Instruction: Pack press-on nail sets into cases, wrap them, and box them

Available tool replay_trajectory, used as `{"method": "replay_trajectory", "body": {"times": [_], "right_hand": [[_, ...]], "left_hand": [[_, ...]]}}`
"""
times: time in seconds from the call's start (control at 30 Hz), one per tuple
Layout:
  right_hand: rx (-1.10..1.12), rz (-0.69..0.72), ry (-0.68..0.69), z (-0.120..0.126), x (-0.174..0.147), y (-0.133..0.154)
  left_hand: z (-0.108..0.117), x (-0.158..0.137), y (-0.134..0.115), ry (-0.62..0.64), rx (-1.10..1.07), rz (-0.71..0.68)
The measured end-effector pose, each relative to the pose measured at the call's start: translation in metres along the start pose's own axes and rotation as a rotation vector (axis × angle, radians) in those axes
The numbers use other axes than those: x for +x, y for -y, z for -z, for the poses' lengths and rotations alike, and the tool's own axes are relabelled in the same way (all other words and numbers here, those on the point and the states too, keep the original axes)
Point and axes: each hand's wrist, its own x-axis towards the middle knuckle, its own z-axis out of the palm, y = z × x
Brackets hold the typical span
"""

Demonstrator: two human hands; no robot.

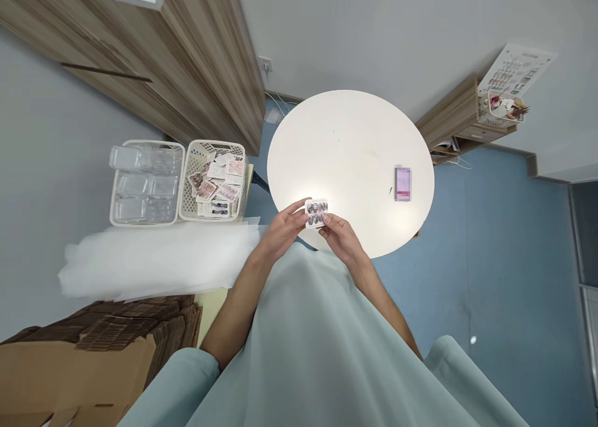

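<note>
Over the near edge of the round white table [346, 140], a small white card of press-on nails [317, 214] is held between my two hands. Two rows of dark and pinkish nails show on its face. My left hand [284, 229] grips the card's left edge, thumb in front. On the other side, my right hand [342, 235] pinches the lower right corner between thumb and fingers. Parts of the fingers behind the card are hidden.
To the left, a white basket [187, 193] holds many similar cards; beside it another basket [112, 212] holds clear plastic boxes [147, 181]. White foam sheets [159, 259] and folded cardboard [79, 371] lie nearer. A blurred purple item [402, 184] rests on the table's right.
</note>
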Motion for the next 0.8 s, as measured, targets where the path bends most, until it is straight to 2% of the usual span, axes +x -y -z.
{"method": "replay_trajectory", "body": {"times": [0.1,0.2,0.37,0.5,0.6,0.7,0.8], "right_hand": [[0.053,-0.044,0.073,-0.002,-0.002,0.002],[0.001,-0.052,0.061,-0.005,-0.003,0.004],[-0.298,0.153,-0.199,-0.005,-0.009,0.01],[-0.546,0.338,-0.165,-0.01,-0.018,0.015],[-0.713,0.449,-0.216,-0.017,-0.022,0.013],[-0.785,0.477,-0.304,-0.019,-0.021,0.01],[-0.711,0.422,-0.375,-0.013,-0.018,0.009]], "left_hand": [[-0.002,-0.002,-0.002,0.142,-0.041,0.029],[-0.003,-0.002,-0.001,0.157,-0.04,0.025],[-0.003,-0.002,0.003,-0.027,0.058,-0.021],[-0.003,-0.002,0.006,-0.141,0.138,-0.044],[-0.003,-0.001,0.009,-0.169,0.155,-0.058],[0.0,0.0,0.013,-0.23,0.182,-0.088],[0.006,0.0,0.014,-0.331,0.204,-0.13]]}}
